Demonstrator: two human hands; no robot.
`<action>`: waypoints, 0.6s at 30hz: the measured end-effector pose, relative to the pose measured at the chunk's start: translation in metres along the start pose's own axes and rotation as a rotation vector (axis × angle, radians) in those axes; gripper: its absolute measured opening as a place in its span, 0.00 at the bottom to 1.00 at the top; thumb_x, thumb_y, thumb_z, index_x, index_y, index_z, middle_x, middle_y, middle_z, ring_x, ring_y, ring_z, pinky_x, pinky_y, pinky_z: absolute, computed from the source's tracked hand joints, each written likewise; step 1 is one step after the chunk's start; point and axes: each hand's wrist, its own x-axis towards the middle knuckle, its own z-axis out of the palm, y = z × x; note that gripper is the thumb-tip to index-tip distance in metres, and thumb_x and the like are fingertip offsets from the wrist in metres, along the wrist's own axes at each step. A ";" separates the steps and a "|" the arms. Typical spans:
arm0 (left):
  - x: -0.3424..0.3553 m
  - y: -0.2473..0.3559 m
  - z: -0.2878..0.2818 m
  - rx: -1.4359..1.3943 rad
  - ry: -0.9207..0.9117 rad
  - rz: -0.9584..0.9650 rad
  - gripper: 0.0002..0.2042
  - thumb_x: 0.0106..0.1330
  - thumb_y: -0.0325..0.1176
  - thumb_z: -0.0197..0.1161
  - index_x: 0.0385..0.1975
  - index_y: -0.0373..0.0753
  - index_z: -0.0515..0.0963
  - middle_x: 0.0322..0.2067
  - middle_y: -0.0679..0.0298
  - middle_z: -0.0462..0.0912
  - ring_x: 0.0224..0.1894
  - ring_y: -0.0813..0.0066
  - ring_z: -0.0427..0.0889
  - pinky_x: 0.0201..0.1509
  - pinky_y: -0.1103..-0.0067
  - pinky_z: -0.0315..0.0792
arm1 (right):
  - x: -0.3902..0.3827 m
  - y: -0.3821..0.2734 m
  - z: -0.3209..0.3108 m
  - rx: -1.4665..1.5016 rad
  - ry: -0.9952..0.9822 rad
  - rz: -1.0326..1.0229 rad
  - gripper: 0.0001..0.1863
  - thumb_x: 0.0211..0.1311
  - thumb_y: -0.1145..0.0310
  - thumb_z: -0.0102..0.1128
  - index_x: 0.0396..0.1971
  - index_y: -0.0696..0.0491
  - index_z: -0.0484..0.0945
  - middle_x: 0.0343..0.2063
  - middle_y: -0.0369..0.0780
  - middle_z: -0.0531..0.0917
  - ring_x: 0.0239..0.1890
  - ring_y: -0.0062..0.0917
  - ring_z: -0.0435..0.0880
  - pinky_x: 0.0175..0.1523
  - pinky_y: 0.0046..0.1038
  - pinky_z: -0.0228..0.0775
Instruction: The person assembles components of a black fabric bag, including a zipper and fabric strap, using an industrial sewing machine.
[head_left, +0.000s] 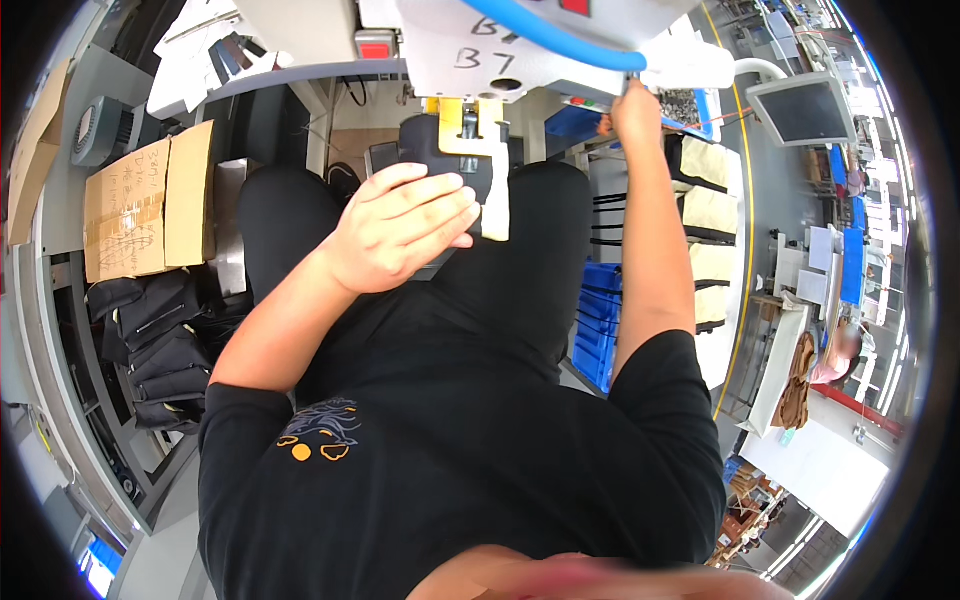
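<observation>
The left hand [405,225] is extended nearly flat, fingers together, its fingertips beside the cream strip [496,205] below the machine's yellow bracket [470,147]. The right hand [637,117] is raised near the blue hose [560,38]; its closure and grasp cannot be determined.

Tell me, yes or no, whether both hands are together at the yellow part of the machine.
No, only the left hand is near the yellow part; the right hand is below the blue hose's end.
</observation>
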 end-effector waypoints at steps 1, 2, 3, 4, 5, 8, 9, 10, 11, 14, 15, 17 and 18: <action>-0.001 0.002 -0.002 -0.016 0.008 0.000 0.14 0.59 0.37 0.73 0.43 0.41 0.86 0.47 0.67 0.87 0.53 0.71 0.84 0.63 0.69 0.71 | -0.007 -0.011 -0.013 0.097 -0.085 0.076 0.14 0.60 0.73 0.57 0.44 0.63 0.80 0.35 0.60 0.85 0.41 0.52 0.87 0.50 0.50 0.77; 0.003 0.002 -0.001 -0.052 0.030 0.023 0.13 0.59 0.37 0.73 0.42 0.40 0.86 0.45 0.66 0.87 0.52 0.71 0.85 0.61 0.69 0.72 | -0.012 0.010 -0.008 0.132 0.009 0.057 0.15 0.61 0.72 0.57 0.45 0.62 0.81 0.37 0.61 0.85 0.43 0.53 0.86 0.49 0.48 0.78; 0.002 0.007 -0.001 -0.080 0.038 0.017 0.12 0.59 0.35 0.73 0.41 0.39 0.85 0.41 0.66 0.87 0.50 0.71 0.85 0.57 0.70 0.73 | -0.017 0.006 -0.009 0.140 0.091 0.002 0.16 0.62 0.73 0.56 0.48 0.61 0.81 0.36 0.57 0.86 0.40 0.47 0.88 0.46 0.43 0.79; -0.001 0.012 -0.001 -0.086 0.055 0.027 0.12 0.58 0.35 0.73 0.40 0.38 0.85 0.39 0.66 0.87 0.49 0.71 0.85 0.55 0.71 0.73 | -0.031 0.006 -0.012 0.149 0.171 -0.051 0.17 0.63 0.73 0.55 0.51 0.60 0.81 0.35 0.53 0.88 0.38 0.41 0.89 0.43 0.39 0.80; -0.001 0.018 -0.002 -0.100 0.070 0.037 0.12 0.58 0.35 0.73 0.39 0.38 0.85 0.39 0.67 0.87 0.49 0.71 0.85 0.55 0.71 0.73 | -0.048 -0.001 -0.024 0.512 0.064 0.050 0.18 0.65 0.75 0.54 0.54 0.58 0.80 0.36 0.48 0.87 0.35 0.32 0.88 0.41 0.33 0.78; -0.008 0.036 -0.013 -0.106 0.089 0.062 0.10 0.58 0.34 0.73 0.37 0.39 0.85 0.40 0.67 0.87 0.48 0.71 0.85 0.53 0.74 0.73 | -0.106 -0.058 -0.098 1.060 -0.211 0.142 0.21 0.66 0.78 0.51 0.59 0.58 0.79 0.38 0.37 0.83 0.31 0.14 0.79 0.37 0.22 0.73; -0.011 0.041 -0.014 -0.111 0.094 0.067 0.10 0.60 0.36 0.73 0.37 0.40 0.86 0.40 0.67 0.88 0.49 0.72 0.85 0.53 0.73 0.73 | -0.118 -0.062 -0.115 1.017 -0.230 -0.045 0.21 0.66 0.79 0.50 0.59 0.58 0.79 0.38 0.39 0.83 0.32 0.17 0.80 0.38 0.23 0.73; -0.013 0.045 -0.017 -0.113 0.094 0.072 0.10 0.61 0.38 0.73 0.37 0.40 0.87 0.41 0.67 0.88 0.49 0.72 0.86 0.52 0.73 0.72 | -0.126 -0.068 -0.127 0.975 -0.249 -0.232 0.22 0.66 0.80 0.49 0.59 0.58 0.79 0.39 0.41 0.83 0.34 0.20 0.81 0.40 0.24 0.73; -0.016 0.048 -0.017 -0.114 0.096 0.077 0.09 0.62 0.37 0.72 0.36 0.40 0.87 0.40 0.67 0.88 0.48 0.72 0.86 0.52 0.73 0.72 | -0.133 -0.077 -0.142 0.940 -0.261 -0.374 0.22 0.66 0.81 0.49 0.58 0.58 0.80 0.38 0.41 0.83 0.35 0.23 0.81 0.43 0.25 0.73; -0.023 0.055 -0.019 -0.119 0.083 0.087 0.08 0.62 0.37 0.72 0.35 0.41 0.87 0.40 0.67 0.88 0.48 0.72 0.86 0.52 0.73 0.72 | -0.142 -0.111 -0.168 0.891 -0.242 -0.713 0.21 0.64 0.81 0.54 0.56 0.55 0.81 0.35 0.42 0.82 0.38 0.34 0.82 0.47 0.30 0.73; -0.023 0.056 -0.021 -0.115 0.081 0.086 0.08 0.63 0.37 0.72 0.35 0.41 0.87 0.40 0.67 0.88 0.47 0.72 0.86 0.52 0.73 0.72 | -0.143 -0.121 -0.175 0.726 -0.195 -0.776 0.21 0.62 0.79 0.57 0.55 0.52 0.82 0.33 0.40 0.81 0.36 0.33 0.82 0.44 0.31 0.73; -0.023 0.057 -0.026 -0.108 0.077 0.090 0.08 0.63 0.37 0.71 0.35 0.41 0.87 0.40 0.67 0.88 0.47 0.72 0.86 0.52 0.73 0.72 | -0.146 -0.131 -0.178 0.557 -0.151 -0.832 0.21 0.61 0.78 0.60 0.55 0.48 0.83 0.32 0.37 0.80 0.34 0.32 0.81 0.42 0.31 0.72; -0.023 0.058 -0.027 -0.092 0.079 0.092 0.08 0.63 0.37 0.71 0.34 0.41 0.87 0.40 0.67 0.88 0.47 0.72 0.86 0.52 0.73 0.72 | -0.146 -0.133 -0.176 0.451 -0.077 -0.884 0.22 0.59 0.76 0.61 0.54 0.45 0.84 0.31 0.36 0.79 0.32 0.30 0.80 0.40 0.31 0.70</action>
